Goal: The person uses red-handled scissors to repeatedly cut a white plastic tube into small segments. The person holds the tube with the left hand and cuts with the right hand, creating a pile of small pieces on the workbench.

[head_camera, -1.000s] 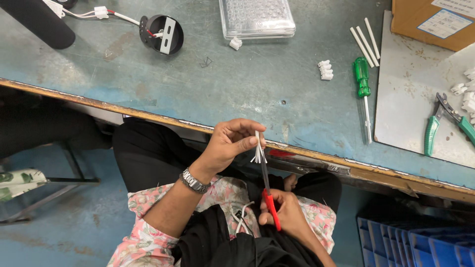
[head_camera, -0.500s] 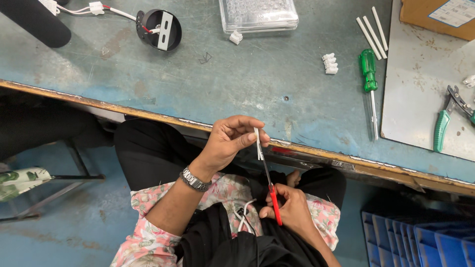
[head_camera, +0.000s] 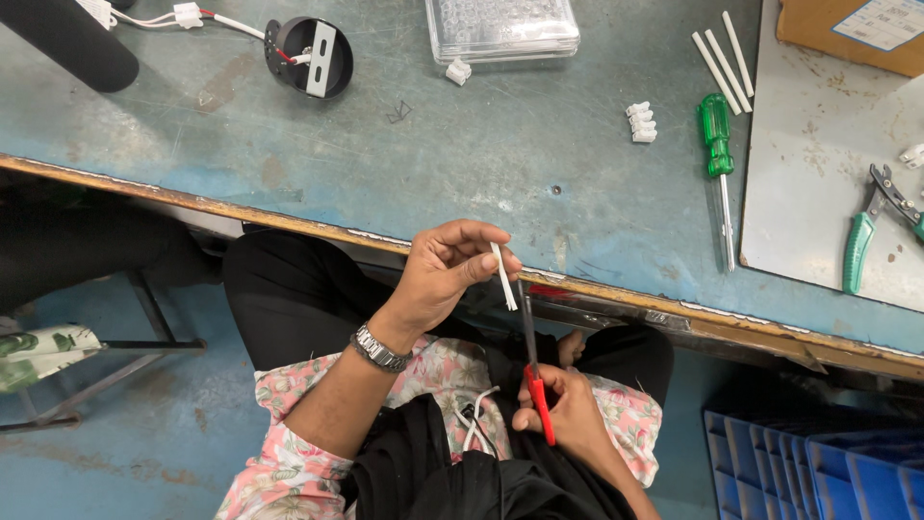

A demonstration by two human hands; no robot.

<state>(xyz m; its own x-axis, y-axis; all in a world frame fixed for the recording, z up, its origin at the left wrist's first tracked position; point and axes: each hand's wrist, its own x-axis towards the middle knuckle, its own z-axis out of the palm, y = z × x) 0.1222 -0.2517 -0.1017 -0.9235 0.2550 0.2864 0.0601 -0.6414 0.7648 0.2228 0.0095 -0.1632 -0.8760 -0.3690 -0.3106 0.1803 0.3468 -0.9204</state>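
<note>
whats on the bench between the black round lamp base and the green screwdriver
In the head view, a small white connector piece and a white terminal block lie between the black round lamp base and the green screwdriver.

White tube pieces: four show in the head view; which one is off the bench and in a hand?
The white tube piece pinched in the left hand, beside the scissors. The other three white tubes lie together on the bench near the green screwdriver.

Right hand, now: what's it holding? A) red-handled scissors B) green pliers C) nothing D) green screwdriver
A: the right hand grips the red-handled scissors, blades pointing up at the white tube pinched in the left hand; the green screwdriver and green pliers lie on the bench.
</note>
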